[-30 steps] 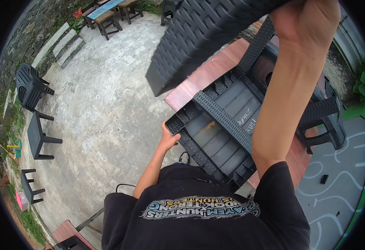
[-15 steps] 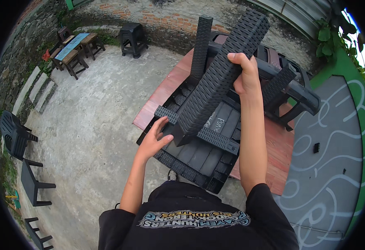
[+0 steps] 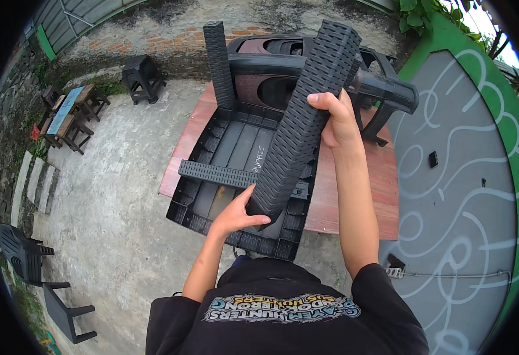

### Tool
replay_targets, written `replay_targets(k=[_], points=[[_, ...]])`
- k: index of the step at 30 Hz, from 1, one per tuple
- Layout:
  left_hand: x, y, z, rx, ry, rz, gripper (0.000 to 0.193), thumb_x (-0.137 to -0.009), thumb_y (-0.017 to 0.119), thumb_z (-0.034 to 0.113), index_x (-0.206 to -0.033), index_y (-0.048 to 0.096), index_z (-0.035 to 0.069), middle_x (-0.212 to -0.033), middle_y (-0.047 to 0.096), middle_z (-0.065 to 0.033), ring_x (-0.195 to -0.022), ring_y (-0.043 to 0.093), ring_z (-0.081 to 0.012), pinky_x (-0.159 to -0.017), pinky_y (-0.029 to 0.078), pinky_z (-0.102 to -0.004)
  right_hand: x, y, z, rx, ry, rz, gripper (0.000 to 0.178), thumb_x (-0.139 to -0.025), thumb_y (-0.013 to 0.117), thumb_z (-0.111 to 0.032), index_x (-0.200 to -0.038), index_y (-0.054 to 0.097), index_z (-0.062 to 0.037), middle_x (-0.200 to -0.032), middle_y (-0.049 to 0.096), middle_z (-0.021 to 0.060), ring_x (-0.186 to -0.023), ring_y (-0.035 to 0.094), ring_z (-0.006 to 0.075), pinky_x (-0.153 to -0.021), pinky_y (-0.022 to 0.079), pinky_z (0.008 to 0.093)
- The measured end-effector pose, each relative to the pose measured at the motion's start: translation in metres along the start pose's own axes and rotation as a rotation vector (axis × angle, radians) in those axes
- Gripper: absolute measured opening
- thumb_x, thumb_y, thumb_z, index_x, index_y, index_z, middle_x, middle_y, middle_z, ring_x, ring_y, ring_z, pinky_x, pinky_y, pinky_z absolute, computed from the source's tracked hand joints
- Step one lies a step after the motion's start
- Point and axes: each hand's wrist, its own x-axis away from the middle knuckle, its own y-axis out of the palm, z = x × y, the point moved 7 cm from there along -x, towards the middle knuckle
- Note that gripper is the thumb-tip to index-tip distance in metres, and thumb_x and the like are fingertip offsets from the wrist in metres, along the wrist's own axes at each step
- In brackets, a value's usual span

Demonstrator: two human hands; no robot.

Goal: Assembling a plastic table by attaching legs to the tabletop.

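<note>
A black plastic table leg (image 3: 300, 127) with a woven pattern slants across the middle of the view, its upper end far from me. My right hand (image 3: 337, 121) grips it along its upper part, thumb across the near face. At its lower end, my left hand (image 3: 239, 213) holds it between thumb and fingers; some fingers are hidden. Below lies an upturned black tabletop (image 3: 179, 210), its ribbed underside showing. One leg (image 3: 217, 65) stands upright at its far left corner. A woven-pattern crossbar (image 3: 218, 174) spans the tabletop, partly covered by the held leg.
A reddish wooden table (image 3: 354, 201) carries the tabletop. Black and brown plastic chairs (image 3: 384, 86) sit behind it. A black stool (image 3: 143, 80) and small wooden tables (image 3: 70, 112) stand back left; stacked black chairs (image 3: 23, 254) are at left. A grey-green painted wall (image 3: 455, 177) borders the right.
My left hand has closed on the leg's lower end, which now stands a little lower and steeper. The view has turned, shifting the tabletop and surroundings leftward.
</note>
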Motion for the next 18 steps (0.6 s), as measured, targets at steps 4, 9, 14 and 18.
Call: replay_targets(k=[4, 9, 14, 18], points=[[-0.001, 0.012, -0.006, -0.152, 0.018, 0.118, 0.100, -0.064, 0.086, 0.017, -0.145, 0.031, -0.005, -0.138, 0.048, -0.0145, -0.128, 0.045, -0.0234, -0.110, 0.031, -0.0337, 0.010, -0.016, -0.008, 0.007, -0.007, 0.034, 0.028, -0.070, 0.065, -0.004, -0.097, 0.058, -0.0005, -0.084, 0.062, 0.0057, -0.073, 0.060, 0.0148, -0.069, 0.050, 0.0291], [-0.001, 0.029, -0.016, -0.019, -0.007, 0.069, 0.093, -0.064, 0.081, 0.011, -0.143, 0.034, -0.005, -0.136, 0.050, -0.0150, -0.127, 0.045, -0.0205, -0.109, 0.032, -0.0316, 0.035, -0.020, -0.016, 0.152, -0.019, 0.036, 0.041, -0.079, 0.071, -0.015, -0.114, 0.054, -0.0015, -0.100, 0.062, 0.0074, -0.091, 0.061, 0.0158, -0.083, 0.049, 0.0304], [0.002, 0.059, -0.009, 0.283, -0.138, -0.218, 0.084, -0.064, 0.078, 0.010, -0.138, 0.040, -0.007, -0.130, 0.055, -0.0176, -0.122, 0.051, -0.0205, -0.106, 0.038, -0.0321, 0.040, -0.058, -0.017, -0.359, 0.020, -0.271, 0.068, -0.083, 0.073, -0.037, -0.132, 0.046, 0.0020, -0.127, 0.056, 0.0157, -0.118, 0.056, 0.0237, -0.101, 0.045, 0.0361], [-0.001, 0.090, -0.004, 0.568, -0.117, -0.532, 0.077, -0.066, 0.076, 0.014, -0.132, 0.045, -0.009, -0.119, 0.063, -0.0199, -0.107, 0.064, -0.0273, -0.097, 0.049, -0.0369, 0.052, -0.067, -0.013, -0.263, -0.028, -0.277, 0.081, -0.084, 0.069, -0.045, -0.141, 0.036, 0.0016, -0.125, 0.056, 0.0198, -0.120, 0.055, 0.0283, -0.102, 0.047, 0.0463]])
